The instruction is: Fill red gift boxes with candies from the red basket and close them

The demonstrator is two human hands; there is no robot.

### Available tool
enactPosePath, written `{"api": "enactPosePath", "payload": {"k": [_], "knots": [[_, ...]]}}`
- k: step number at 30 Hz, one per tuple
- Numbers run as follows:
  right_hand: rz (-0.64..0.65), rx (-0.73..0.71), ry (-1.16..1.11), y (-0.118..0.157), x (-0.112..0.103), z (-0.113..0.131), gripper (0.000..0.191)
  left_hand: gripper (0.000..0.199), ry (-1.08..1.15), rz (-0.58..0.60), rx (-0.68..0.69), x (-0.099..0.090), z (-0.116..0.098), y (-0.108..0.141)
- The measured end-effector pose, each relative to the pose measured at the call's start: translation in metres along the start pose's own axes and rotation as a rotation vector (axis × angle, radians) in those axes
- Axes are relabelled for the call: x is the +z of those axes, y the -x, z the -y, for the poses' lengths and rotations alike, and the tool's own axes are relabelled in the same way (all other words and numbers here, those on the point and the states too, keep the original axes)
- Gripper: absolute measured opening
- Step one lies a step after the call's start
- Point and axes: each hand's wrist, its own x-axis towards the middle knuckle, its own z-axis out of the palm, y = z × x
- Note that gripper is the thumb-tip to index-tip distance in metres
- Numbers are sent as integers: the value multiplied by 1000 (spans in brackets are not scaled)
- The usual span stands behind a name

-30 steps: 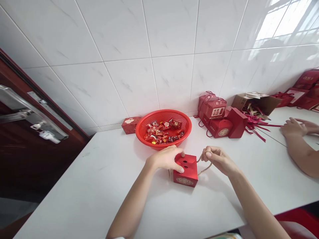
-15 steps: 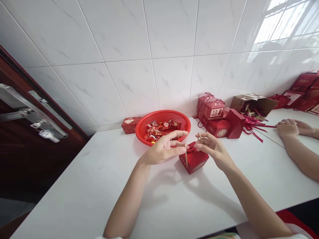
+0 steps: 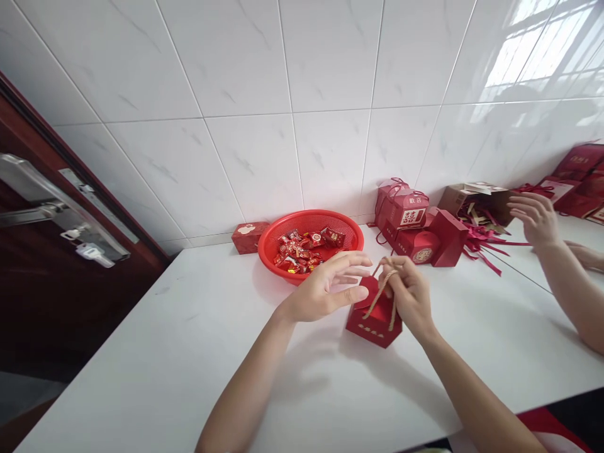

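A small red gift box (image 3: 370,333) with gold lettering stands on the white table, its front turned towards me. From its top rises a tan twine cord (image 3: 376,297), looped, with two ends hanging over the front. My right hand (image 3: 411,294) pinches the cord above the box. To the left of the box, my left hand (image 3: 325,290) has its fingers stretched out and apart, and no object shows in it. The left fingertips are close to the box's upper left side; whether they touch it I cannot tell.
A red plastic basket (image 3: 278,217) of wrapped sweets stands behind my left hand, beside a red patterned box (image 3: 248,238). Finished-looking red boxes (image 3: 419,236) and an open carton (image 3: 455,194) of ribbons line the wall. Another person's hand (image 3: 538,220) is raised at right.
The box has turned so its lettered front faces me. My right hand has closed on the cord, and my left fingers have come off it. The other person's hand has lifted towards the carton.
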Motion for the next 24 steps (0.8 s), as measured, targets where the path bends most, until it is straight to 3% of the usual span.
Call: {"api": "enactPosePath", "payload": {"k": [3,6,9,13,19,24], "knots": [[-212,-61,-46,-32,-19,9,20,36,-130,-14,37,-7,7,-3],[-433,-185,-79,-82,-42,17,19,32,-259,-74,45,-15,21,-9],[-531,-278,-40,-132,-61,21,12,29,-305,-145,0,-25,38,-16],[-598,-243,177,-177,-74,15,8,29,-278,-189,-97,-35,60,-23],[-679,-72,581,-205,-81,-11,6,26,-276,-176,-153,-41,71,-24],[-519,-15,736,-217,-88,-43,21,25,-306,-196,-169,-41,71,-23]]}}
